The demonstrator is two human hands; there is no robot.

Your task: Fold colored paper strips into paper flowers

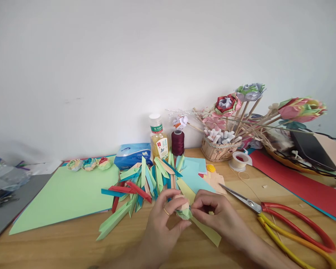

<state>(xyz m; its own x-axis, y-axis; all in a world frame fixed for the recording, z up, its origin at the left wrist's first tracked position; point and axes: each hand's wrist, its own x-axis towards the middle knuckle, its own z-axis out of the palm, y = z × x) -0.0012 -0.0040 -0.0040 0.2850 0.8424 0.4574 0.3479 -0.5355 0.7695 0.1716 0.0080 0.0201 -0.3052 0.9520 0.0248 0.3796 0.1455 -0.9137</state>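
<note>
Between my hands is a small folded paper flower (183,212) in pale peach and green. My left hand (166,216), with a ring on one finger, grips it from the left, thumb below and fingers above. The fingertips of my right hand (212,210) are pinched together at the flower's right edge; what they pinch is too small to make out. Under the hands lies a pale yellow paper strip (206,231). Just beyond is a heap of folded paper strips (145,179) in green, blue, red and peach.
Scissors (254,206) with red and yellow handles lie at right, near a thread spool (240,161). Behind stand a drink bottle (156,138), a maroon thread cone (178,142) and a basket (220,150) beside paper flowers. Three paper flowers rest on green sheets (72,190) at left.
</note>
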